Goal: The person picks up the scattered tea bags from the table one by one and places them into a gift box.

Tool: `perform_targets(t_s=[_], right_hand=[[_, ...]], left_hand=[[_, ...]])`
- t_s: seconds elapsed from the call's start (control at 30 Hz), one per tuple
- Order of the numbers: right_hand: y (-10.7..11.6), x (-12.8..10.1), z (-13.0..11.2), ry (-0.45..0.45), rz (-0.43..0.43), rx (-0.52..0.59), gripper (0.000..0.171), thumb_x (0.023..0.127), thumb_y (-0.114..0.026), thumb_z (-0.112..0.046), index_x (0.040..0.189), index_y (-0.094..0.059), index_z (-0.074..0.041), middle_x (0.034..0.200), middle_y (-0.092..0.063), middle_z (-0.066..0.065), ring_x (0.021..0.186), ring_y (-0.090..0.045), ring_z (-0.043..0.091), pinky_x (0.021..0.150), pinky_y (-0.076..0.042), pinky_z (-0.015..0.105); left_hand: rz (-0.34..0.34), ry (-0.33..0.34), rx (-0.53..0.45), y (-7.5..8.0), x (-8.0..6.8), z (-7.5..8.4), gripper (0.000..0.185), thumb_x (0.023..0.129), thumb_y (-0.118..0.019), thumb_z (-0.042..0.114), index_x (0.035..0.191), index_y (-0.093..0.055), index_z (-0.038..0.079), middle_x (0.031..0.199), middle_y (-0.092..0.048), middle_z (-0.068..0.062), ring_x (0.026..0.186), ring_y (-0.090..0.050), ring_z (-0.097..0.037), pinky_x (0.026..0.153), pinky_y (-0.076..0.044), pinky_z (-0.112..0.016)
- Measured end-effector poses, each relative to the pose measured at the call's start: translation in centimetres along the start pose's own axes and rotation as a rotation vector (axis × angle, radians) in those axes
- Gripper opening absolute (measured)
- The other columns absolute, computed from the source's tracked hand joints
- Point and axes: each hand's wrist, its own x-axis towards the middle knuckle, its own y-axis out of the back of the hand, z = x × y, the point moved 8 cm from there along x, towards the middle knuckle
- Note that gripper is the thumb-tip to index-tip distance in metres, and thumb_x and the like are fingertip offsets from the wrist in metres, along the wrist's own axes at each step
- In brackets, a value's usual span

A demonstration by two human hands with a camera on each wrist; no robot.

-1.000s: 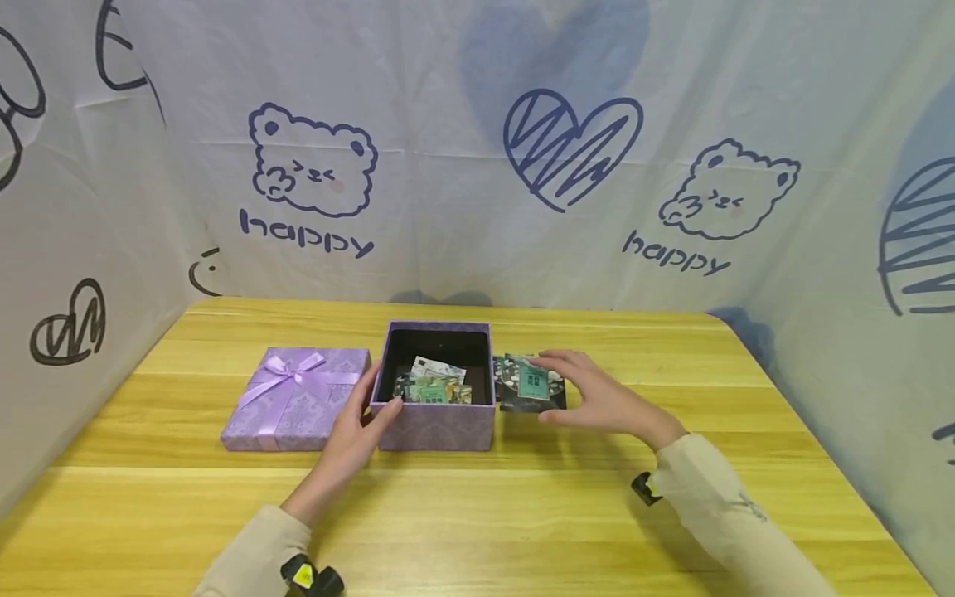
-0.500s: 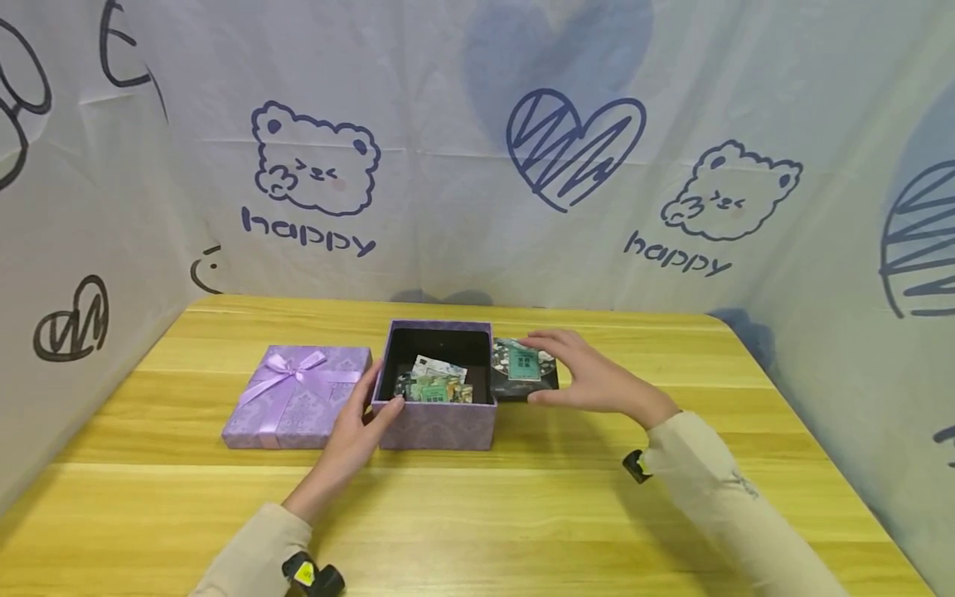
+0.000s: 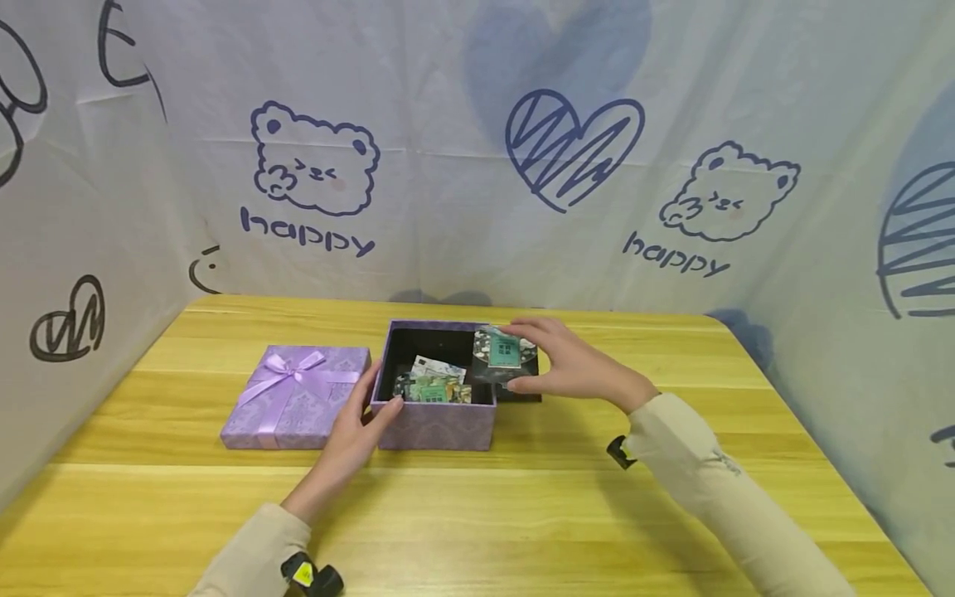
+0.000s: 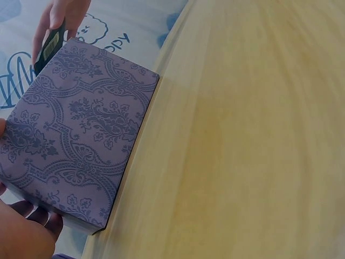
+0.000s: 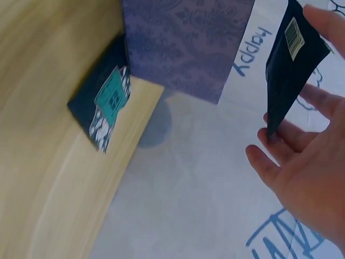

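Observation:
An uncovered purple patterned gift box (image 3: pixel 436 428) stands on the table. My left hand (image 3: pixel 351 431) grips its left side, thumb at the front rim. Between the thumb and fingers of my right hand (image 3: pixel 578 365) is a dark square sachet (image 3: pixel 504 352) with a teal label, held over the box's right rim. The right wrist view shows the sachet's back with a barcode label (image 5: pixel 294 39). Beside the box's right wall lies another dark sachet (image 5: pixel 86 105), partly hidden from the head view by the held one. Several printed sachets (image 3: pixel 434 388) lie inside the box.
To the left of the box is its purple lid (image 3: pixel 298 406), topped by a ribbon bow (image 3: pixel 296 369). The wooden table (image 3: pixel 462 522) reaches back to a white cloth backdrop (image 3: pixel 440 199) with drawn bears and hearts.
My right hand has lifted the sachet from beside the box and carried it left over the right rim, uncovering part of another one. My left hand stays on the box.

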Motion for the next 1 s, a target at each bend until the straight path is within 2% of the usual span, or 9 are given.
perform_targets(t_s=[0.23, 0.6, 0.77, 1.0], right_hand=[[-0.3, 1.6, -0.9, 0.003, -0.015, 0.035, 0.075, 0.086, -0.071, -0.04, 0.148, -0.04, -0.013, 0.152, -0.031, 0.014, 0.139, -0.026, 0.033, 0.108, -0.031, 0.056], [-1.7, 3.6, -2.5, 0.013, -0.067, 0.083, 0.07, 0.088, -0.069, -0.037, 0.146, -0.042, -0.009, 0.15, -0.034, 0.017, 0.137, -0.029, 0.035, 0.108, -0.031, 0.055], [-2.4, 4.2, -3.0, -0.002, -0.099, 0.098, 0.071, 0.088, -0.07, -0.038, 0.147, -0.042, -0.012, 0.151, -0.033, 0.016, 0.138, -0.029, 0.034, 0.108, -0.032, 0.055], [-2.9, 5.3, -3.4, -0.012, -0.134, 0.114, 0.072, 0.088, -0.07, -0.038, 0.148, -0.04, -0.012, 0.15, -0.037, 0.012, 0.135, -0.036, 0.031, 0.107, -0.035, 0.051]], left_hand=[[0.003, -0.012, 0.012, 0.0, 0.0, 0.1, 0.068, 0.098, -0.058, 0.018, 0.154, -0.02, 0.008, 0.155, -0.023, -0.022, 0.14, -0.026, -0.035, 0.113, -0.026, -0.048], [0.004, 0.003, 0.014, 0.0, 0.1, 0.0, 0.069, 0.098, -0.058, 0.018, 0.154, -0.021, 0.008, 0.153, -0.026, -0.024, 0.138, -0.03, -0.037, 0.112, -0.028, -0.048], [0.006, -0.004, 0.01, 0.0, 0.2, 0.0, 0.068, 0.098, -0.058, 0.016, 0.154, -0.021, 0.007, 0.152, -0.027, -0.025, 0.137, -0.032, -0.038, 0.112, -0.029, -0.048], [0.009, -0.01, 0.013, 0.1, 0.2, -0.1, 0.068, 0.098, -0.059, 0.016, 0.154, -0.022, 0.006, 0.152, -0.028, -0.025, 0.137, -0.031, -0.037, 0.112, -0.029, -0.049]])
